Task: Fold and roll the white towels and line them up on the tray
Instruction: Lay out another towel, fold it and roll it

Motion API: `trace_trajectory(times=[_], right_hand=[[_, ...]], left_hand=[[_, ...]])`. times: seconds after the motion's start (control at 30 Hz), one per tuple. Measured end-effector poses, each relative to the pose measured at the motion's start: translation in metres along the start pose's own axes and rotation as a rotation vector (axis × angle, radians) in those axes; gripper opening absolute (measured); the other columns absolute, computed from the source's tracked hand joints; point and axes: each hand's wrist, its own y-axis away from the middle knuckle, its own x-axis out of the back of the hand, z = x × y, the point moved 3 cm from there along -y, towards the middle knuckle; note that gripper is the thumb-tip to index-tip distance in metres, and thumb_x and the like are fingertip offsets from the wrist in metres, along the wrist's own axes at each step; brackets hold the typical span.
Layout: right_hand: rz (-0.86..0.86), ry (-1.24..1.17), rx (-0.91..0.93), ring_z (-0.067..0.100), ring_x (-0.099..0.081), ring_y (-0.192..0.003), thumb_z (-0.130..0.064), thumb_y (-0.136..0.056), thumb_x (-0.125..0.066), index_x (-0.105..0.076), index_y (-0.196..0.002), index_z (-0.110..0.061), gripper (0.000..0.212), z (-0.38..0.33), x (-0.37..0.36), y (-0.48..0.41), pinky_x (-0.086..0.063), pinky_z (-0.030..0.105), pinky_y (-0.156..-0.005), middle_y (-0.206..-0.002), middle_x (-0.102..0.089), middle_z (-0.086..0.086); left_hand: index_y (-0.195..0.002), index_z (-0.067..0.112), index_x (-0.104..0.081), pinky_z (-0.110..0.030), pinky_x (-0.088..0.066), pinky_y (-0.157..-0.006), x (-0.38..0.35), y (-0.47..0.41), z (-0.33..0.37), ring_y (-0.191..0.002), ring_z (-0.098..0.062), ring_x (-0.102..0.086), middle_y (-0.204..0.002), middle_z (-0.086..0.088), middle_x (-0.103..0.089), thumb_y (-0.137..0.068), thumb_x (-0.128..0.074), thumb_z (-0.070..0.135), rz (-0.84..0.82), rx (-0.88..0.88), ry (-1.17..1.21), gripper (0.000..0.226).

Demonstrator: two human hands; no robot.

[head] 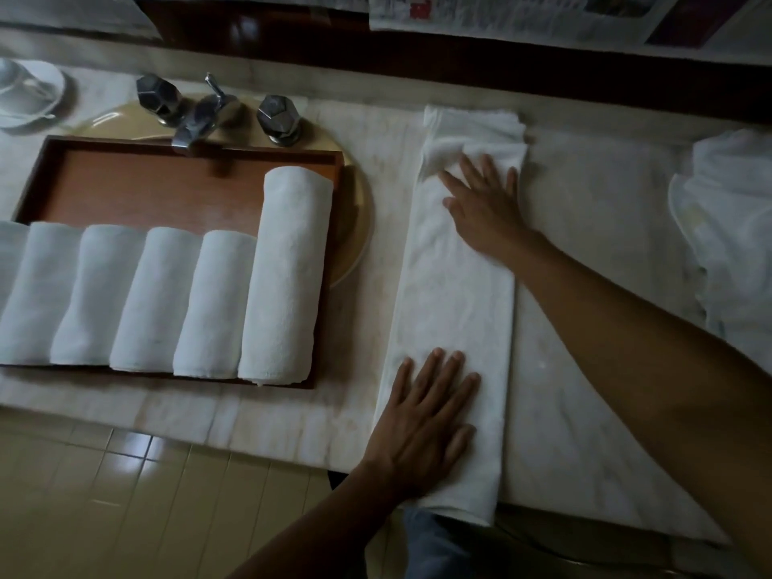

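Observation:
A white towel [455,294] lies folded into a long strip on the marble counter, running away from me, its near end hanging slightly over the front edge. My left hand [426,420] presses flat on the near end with straight fingers. My right hand [484,198] lies flat on the far part, where the towel's end is bunched. To the left, a wooden tray [138,190] carries several rolled white towels [288,282] in a row along its front.
The tray sits over a beige basin with a chrome tap and two knobs [209,114]. A pile of unfolded white towels [731,227] lies at the right. A white cup and saucer [29,94] stand far left. Tiled floor lies below the counter edge.

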Motion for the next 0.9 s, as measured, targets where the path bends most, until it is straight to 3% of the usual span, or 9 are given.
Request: trace_trajectory(times=[0.1,0.23,0.33,0.53,0.63,0.8,0.9], right_hand=[[-0.027,-0.119,0.032,0.027,-0.002,-0.158,-0.043,-0.106,-0.043,-0.028,-0.160,-0.038,0.056,-0.031,0.011,0.050,-0.002,0.058,-0.125,-0.172,-0.008,0.002],[-0.263,-0.077,0.004,0.026,0.005,-0.158,-0.052,-0.104,-0.040,-0.019,-0.160,-0.047,0.059,-0.055,-0.014,0.122,-0.001,0.061,-0.124,-0.173,0.001,-0.004],[-0.184,-0.034,-0.029,0.025,0.013,-0.158,-0.062,-0.104,-0.025,-0.001,-0.160,-0.050,0.062,-0.039,-0.027,0.101,0.001,0.072,-0.119,-0.172,0.012,-0.009],[-0.098,-0.049,-0.113,0.021,0.008,-0.158,-0.061,-0.105,-0.021,-0.010,-0.161,-0.046,0.058,-0.018,-0.018,-0.001,0.003,0.076,-0.116,-0.172,0.004,-0.010],[-0.161,-0.057,-0.134,0.022,0.010,-0.158,-0.059,-0.106,-0.022,-0.010,-0.162,-0.042,0.060,-0.017,-0.008,-0.024,0.002,0.074,-0.117,-0.172,0.006,-0.010],[-0.191,-0.083,-0.067,0.025,0.008,-0.158,-0.056,-0.106,-0.030,-0.015,-0.162,-0.040,0.060,-0.041,-0.003,0.046,0.002,0.066,-0.122,-0.173,0.005,-0.006],[-0.178,-0.033,-0.043,0.024,0.010,-0.158,-0.066,-0.103,-0.024,-0.007,-0.163,-0.041,0.067,-0.045,-0.030,0.102,0.000,0.069,-0.119,-0.172,0.008,-0.007]], left_hand=[[-0.166,0.028,-0.008,-0.057,-0.003,-0.127,0.001,0.000,0.000,-0.160,-0.024,0.008,-0.174,-0.002,0.003,-0.107,-0.035,0.053,0.006,-0.001,0.013,0.069],[-0.166,0.029,-0.008,-0.057,-0.006,-0.126,0.001,-0.001,0.000,-0.160,-0.024,0.008,-0.174,-0.002,0.004,-0.107,-0.037,0.054,0.002,-0.008,0.010,0.071],[-0.166,0.029,-0.005,-0.058,-0.006,-0.127,0.000,-0.001,0.000,-0.160,-0.024,0.010,-0.174,-0.001,0.006,-0.107,-0.035,0.055,-0.011,-0.004,0.005,0.071],[-0.166,0.027,-0.007,-0.058,-0.007,-0.127,-0.001,-0.003,-0.001,-0.160,-0.025,0.009,-0.174,-0.002,0.005,-0.106,-0.036,0.054,-0.005,0.009,-0.019,0.072],[-0.166,0.028,-0.007,-0.058,-0.005,-0.127,0.000,-0.004,-0.001,-0.160,-0.025,0.009,-0.174,-0.002,0.005,-0.106,-0.036,0.054,0.001,0.017,-0.018,0.071],[-0.166,0.028,-0.009,-0.057,-0.004,-0.127,-0.002,-0.005,-0.002,-0.160,-0.025,0.007,-0.174,-0.002,0.004,-0.106,-0.037,0.054,0.007,0.016,-0.025,0.072],[-0.166,0.028,-0.008,-0.058,-0.002,-0.126,-0.002,-0.004,-0.001,-0.160,-0.026,0.007,-0.174,-0.003,0.005,-0.107,-0.036,0.053,0.012,0.017,-0.015,0.071]])
